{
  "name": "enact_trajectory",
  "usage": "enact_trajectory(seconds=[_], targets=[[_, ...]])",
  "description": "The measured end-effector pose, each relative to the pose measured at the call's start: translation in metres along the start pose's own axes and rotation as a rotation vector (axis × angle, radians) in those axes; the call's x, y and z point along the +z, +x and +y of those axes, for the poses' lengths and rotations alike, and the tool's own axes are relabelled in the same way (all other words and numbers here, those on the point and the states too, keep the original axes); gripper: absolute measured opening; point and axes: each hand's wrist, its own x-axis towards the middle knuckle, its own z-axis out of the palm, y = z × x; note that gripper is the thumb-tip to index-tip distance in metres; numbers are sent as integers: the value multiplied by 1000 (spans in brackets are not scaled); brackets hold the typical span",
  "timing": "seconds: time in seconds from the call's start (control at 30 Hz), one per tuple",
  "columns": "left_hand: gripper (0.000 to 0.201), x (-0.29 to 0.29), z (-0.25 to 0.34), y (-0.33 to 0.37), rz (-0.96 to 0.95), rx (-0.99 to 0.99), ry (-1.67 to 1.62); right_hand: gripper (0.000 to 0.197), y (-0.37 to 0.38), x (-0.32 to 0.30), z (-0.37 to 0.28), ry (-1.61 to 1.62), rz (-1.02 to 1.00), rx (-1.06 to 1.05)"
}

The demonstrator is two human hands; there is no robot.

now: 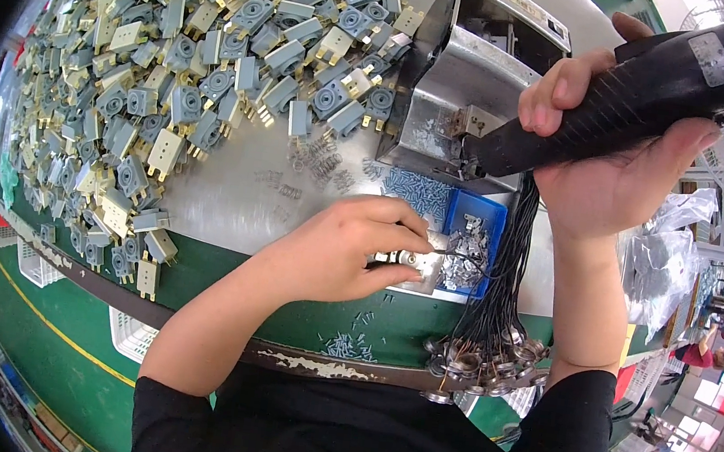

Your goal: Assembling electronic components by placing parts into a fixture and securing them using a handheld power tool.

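Observation:
My right hand [606, 188] is wrapped round a thick black electric screwdriver [635, 101]. Its nose points down and left, at the front of a metal screw feeder box [452, 79]. My left hand [346, 247] is closed, thumb and fingers pinching a small pale part with metal fittings [406, 258]; my fingers hide much of it. A black wire runs from beside this part toward a bundle of black cables [508, 271]. Just right of the left hand, a blue tray [499, 216] holds small metal clips [465, 252].
Grey and cream switch-like blocks with brass prongs [252, 14] are heaped at the left and back. Springs [320, 162] and loose screws [416, 192] lie mid-table; more screws [347, 345] are near the front edge. Round metal pieces [481, 363] hang on the cable ends over that edge.

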Motion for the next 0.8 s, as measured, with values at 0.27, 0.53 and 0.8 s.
enact_trajectory(seconds=[0.27,0.53,0.8], targets=[[32,-1,0,-1,9,25,1,105,-12,11,-11,-49,62,128],[31,3,-4,-1,52,32,-40,107,-17,23,-18,63,-302,50],[31,0,0,-4,38,14,45,112,-40,45,-20,-132,-131,161]])
